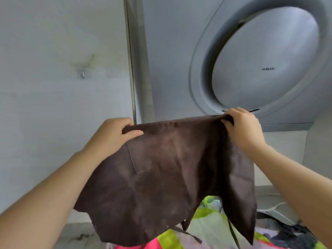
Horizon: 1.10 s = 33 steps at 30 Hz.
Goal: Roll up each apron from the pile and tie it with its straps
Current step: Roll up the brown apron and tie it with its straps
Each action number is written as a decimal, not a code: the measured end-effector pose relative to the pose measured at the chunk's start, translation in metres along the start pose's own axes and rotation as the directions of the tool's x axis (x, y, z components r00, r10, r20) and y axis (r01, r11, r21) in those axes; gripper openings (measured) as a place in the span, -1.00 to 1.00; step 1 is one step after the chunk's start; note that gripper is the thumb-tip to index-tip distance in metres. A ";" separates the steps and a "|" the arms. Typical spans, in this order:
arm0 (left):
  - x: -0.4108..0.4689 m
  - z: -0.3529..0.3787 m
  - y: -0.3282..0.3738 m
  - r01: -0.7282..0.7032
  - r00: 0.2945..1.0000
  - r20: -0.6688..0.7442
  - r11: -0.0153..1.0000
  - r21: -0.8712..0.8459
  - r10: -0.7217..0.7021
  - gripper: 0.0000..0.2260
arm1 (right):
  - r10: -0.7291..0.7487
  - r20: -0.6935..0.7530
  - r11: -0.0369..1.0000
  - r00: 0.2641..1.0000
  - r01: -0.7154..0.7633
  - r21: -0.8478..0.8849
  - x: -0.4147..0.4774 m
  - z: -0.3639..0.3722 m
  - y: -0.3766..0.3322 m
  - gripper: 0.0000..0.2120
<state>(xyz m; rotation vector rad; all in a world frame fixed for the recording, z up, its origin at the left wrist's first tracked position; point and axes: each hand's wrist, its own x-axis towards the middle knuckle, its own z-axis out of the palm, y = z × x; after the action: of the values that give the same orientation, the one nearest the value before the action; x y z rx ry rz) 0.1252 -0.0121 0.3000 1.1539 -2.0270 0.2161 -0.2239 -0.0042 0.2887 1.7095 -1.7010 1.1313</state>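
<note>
Head view. The room is pale. A light wall (pixel 53 87) fills the left half and carries a small metal hook (pixel 82 74) under a yellowish stain. A vertical metal strip (pixel 132 69) closes the wall off. To its right sits a grey appliance (pixel 170 51) with a large round panel (pixel 265 60) (the small lettering on the panel reads back to front). Along the bottom left runs a strip of grey counter (pixel 79 234). Further right lies a pile of cloth (pixel 212 229) in lime green, pink and pale tones, partly hidden, with a dark cloth (pixel 296 232) and a white cable (pixel 274 207) beyond it.

The brown apron (pixel 170 168) is held up in the air in front of the wall and above the pile. Its top edge is stretched between both hands. The left hand (pixel 115 133) grips the left corner, with the thumb pressed on the near face and the fingers curled over the hem behind. The right hand (pixel 242 128) pinches the bunched right corner, its fingers curled tight on the fabric.

The top edge is taut and tilts higher on the right, where the corner sits just in front of the panel's lower rim. A stitched seam shows near the left side. The lower edge hangs uneven, and a thin strap (pixel 190 234) and a second strap (pixel 233 232) dangle over the pile; whether they touch it cannot be told. Open wall lies to the left of the left forearm. The counter shows below the apron's lower left edge.
</note>
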 end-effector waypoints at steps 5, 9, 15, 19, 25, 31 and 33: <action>-0.016 0.021 -0.025 0.013 0.951 0.305 0.990 0.139 -0.055 -0.72 | 0.155 0.541 0.977 0.827 -0.046 -0.210 0.002 0.000 0.009 -0.68; -0.015 0.021 -0.045 0.062 0.949 0.292 0.979 0.195 -0.118 -0.87 | 0.202 0.381 0.978 0.902 -0.165 -0.128 0.006 0.004 0.017 -0.77; -0.013 0.016 -0.031 0.177 0.933 -0.316 0.984 -0.016 -0.173 -0.87 | 0.175 -0.238 0.967 0.955 -0.121 0.225 0.002 -0.010 0.015 -0.80; -0.023 0.031 -0.022 0.253 0.953 -0.147 0.963 -0.088 -0.264 -0.86 | 0.299 0.043 0.910 0.953 -0.298 0.288 -0.006 -0.001 0.018 -0.72; -0.040 0.046 -0.030 0.275 0.959 0.119 0.949 -0.153 -0.259 -0.92 | 0.415 0.031 0.828 0.909 -0.392 0.402 -0.008 -0.006 0.018 -0.76; -0.049 0.065 -0.017 0.259 0.961 0.167 0.931 -0.257 -0.221 -0.72 | 0.395 -0.109 0.838 0.912 -0.310 0.449 0.002 -0.018 -0.005 -0.82; -0.052 0.076 -0.013 0.266 0.964 0.095 0.918 -0.294 -0.249 -0.63 | 0.443 -0.123 0.780 0.888 -0.314 0.542 0.006 -0.022 -0.014 -0.87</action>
<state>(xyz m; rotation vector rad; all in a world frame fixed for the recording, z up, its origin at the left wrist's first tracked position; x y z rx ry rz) 0.1090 -0.0222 0.2089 1.2217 -1.8497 -0.2568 -0.2158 0.0116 0.3087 1.4295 -1.7320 2.0517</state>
